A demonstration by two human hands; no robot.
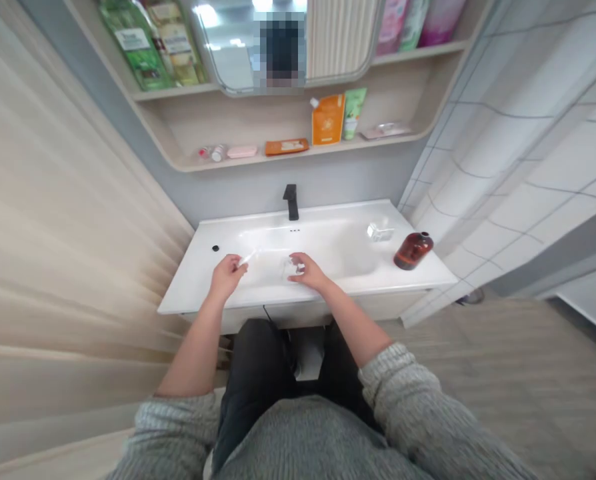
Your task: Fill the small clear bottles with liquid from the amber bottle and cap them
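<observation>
My left hand [226, 275] is closed over the left part of the white basin [328, 240], its fingertips pinching a slim whitish stick-like piece [251, 256] that points to the upper right. What kind of thing it is, I cannot make out. To its right, my right hand [309, 272] curls its thumb and fingers around a small clear container [287, 268], which blends into the white behind it. Both hands are above the near side of the basin, apart from each other.
A black faucet [291, 202] stands at the back. On the right lie a clear object [379, 232] and a tilted-looking amber bottle [414, 251]. Above, a shelf [188, 164] holds an orange pouch [328, 120], a green tube [353, 115] and smaller items. A curtain [78, 200] hangs left.
</observation>
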